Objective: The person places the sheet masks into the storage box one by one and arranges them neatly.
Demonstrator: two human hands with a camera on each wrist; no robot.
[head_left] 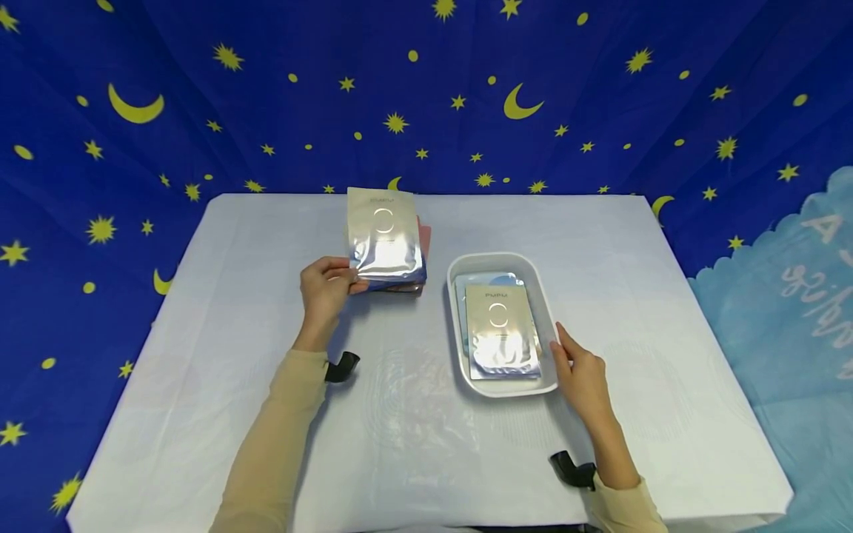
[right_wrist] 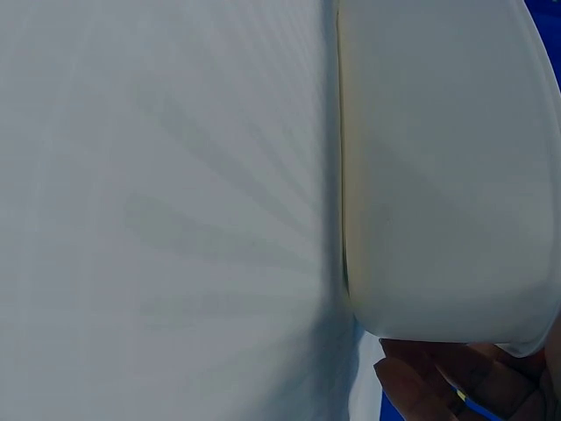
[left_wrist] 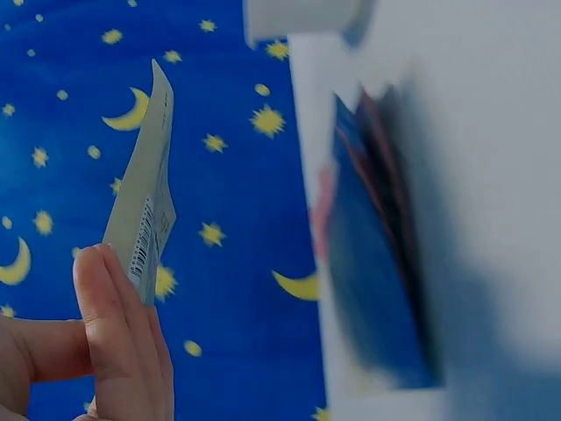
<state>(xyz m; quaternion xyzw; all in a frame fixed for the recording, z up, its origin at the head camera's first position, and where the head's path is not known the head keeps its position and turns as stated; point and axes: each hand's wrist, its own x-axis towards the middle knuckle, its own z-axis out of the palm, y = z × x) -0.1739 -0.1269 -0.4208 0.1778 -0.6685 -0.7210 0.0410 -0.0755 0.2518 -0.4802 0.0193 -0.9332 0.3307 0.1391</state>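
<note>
My left hand [head_left: 326, 290] pinches a silver-cream foil sachet [head_left: 384, 237] by its near left corner. In the left wrist view that sachet [left_wrist: 145, 210] is raised, its barcoded back showing. Under it, partly covered, lies a pile of sachets [head_left: 420, 275], with blue and pink ones at its edges. My right hand [head_left: 585, 379] grips the right rim of a white tray [head_left: 455, 326], thumb at the edge. Inside the tray a matching foil sachet [head_left: 500, 333] lies over a pale blue one [head_left: 473, 280]. The right wrist view shows the tray's outer wall [right_wrist: 447, 175] with curled fingers beside it.
A white cloth [head_left: 400, 444] covers the table under everything. Blue fabric [head_left: 320, 126] with yellow stars and moons hangs behind the table and at its left. Light blue fabric [head_left: 786, 355] with white lettering is on the right.
</note>
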